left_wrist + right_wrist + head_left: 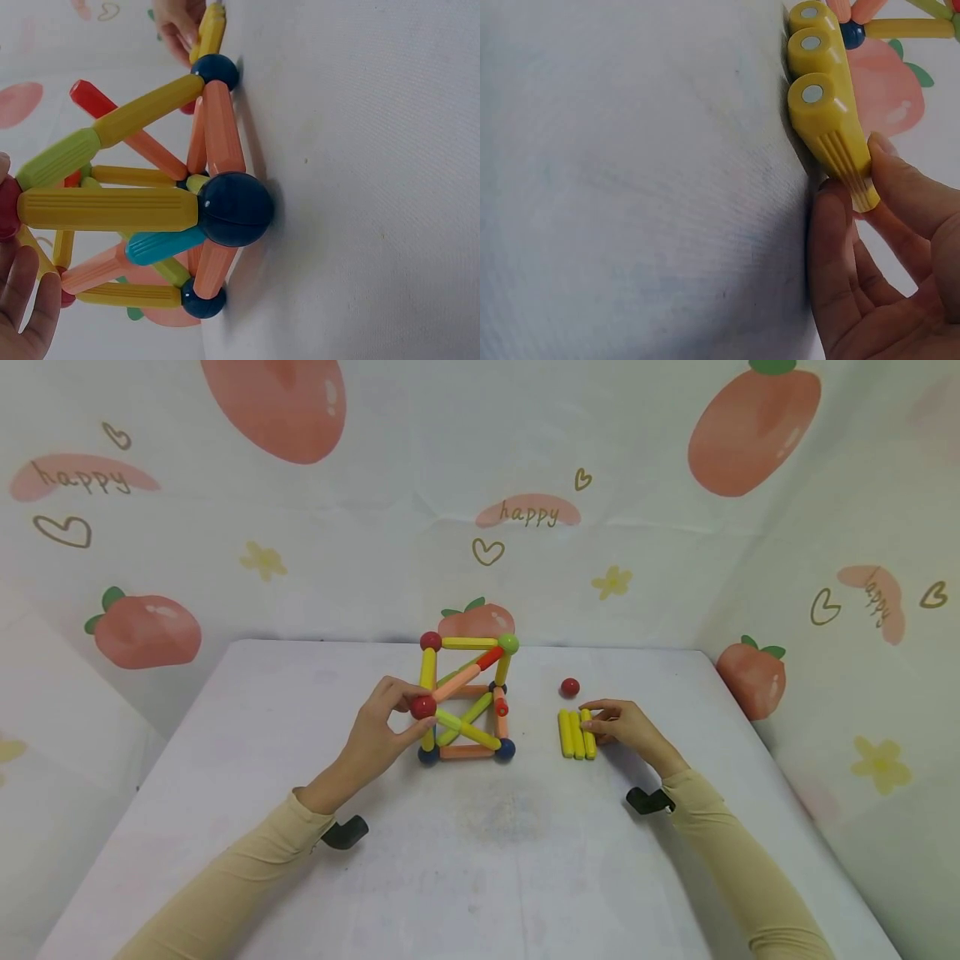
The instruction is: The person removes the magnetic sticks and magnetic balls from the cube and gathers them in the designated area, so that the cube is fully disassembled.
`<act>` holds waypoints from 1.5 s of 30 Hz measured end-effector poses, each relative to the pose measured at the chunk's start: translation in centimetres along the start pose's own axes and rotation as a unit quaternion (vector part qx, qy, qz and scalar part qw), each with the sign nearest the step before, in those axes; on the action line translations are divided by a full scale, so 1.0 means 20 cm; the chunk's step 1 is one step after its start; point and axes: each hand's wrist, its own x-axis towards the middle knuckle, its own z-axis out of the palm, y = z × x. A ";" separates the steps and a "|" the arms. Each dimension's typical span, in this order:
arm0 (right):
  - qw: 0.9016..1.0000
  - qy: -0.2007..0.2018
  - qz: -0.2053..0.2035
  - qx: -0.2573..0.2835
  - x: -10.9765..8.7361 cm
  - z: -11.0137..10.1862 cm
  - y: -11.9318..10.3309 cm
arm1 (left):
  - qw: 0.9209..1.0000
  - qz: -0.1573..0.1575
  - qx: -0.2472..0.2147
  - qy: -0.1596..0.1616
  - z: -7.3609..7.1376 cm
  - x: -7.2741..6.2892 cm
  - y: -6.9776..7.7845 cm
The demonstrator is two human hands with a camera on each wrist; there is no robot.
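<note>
My left hand (372,731) pinches a red ball (423,707) on the stick frame (480,737); my right hand (630,727) pinches one yellow rod (590,745); the backdrop (375,568) repeatedly reads "happy"

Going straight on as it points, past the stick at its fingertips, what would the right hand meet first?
Probably the middle yellow stick, just beyond the rightmost yellow stick at the right hand; exact depth is unclear.
</note>
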 end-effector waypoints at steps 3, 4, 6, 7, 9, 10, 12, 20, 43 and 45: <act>1.000 -0.002 0.002 0.000 0.00 0.00 0.00 | 1.000 -0.002 0.000 0.000 0.00 0.00 0.00; 1.000 -0.003 0.001 0.000 0.01 0.01 0.00 | 1.000 -0.002 0.000 0.000 0.00 0.00 0.00; 1.000 -0.004 -0.001 -0.001 0.01 0.01 0.00 | 1.000 -0.002 0.000 0.001 0.00 0.00 0.01; 1.000 -0.004 -0.001 -0.001 0.01 0.01 0.00 | 1.000 -0.002 0.000 0.000 0.00 0.00 0.01; 1.000 -0.004 -0.002 -0.004 0.01 0.01 0.01 | 1.000 -0.002 -0.001 0.000 0.00 0.00 0.01; 1.000 -0.004 -0.003 -0.007 0.01 0.01 0.01 | 1.000 -0.001 -0.001 0.000 0.00 0.00 0.01; 1.000 -0.003 -0.005 -0.014 0.01 0.01 0.01 | 1.000 -0.001 -0.001 0.000 0.00 0.00 0.01; 1.000 -0.001 -0.003 -0.014 0.00 0.01 0.00 | 1.000 -0.003 0.001 0.000 0.00 0.00 0.01; 0.952 0.026 -0.287 -0.102 0.00 0.31 -0.47 | 1.000 -0.002 0.002 0.001 0.00 0.00 0.01; 0.942 0.026 -0.316 -0.111 0.01 0.35 -0.50 | 1.000 -0.002 0.002 0.000 0.00 0.00 0.01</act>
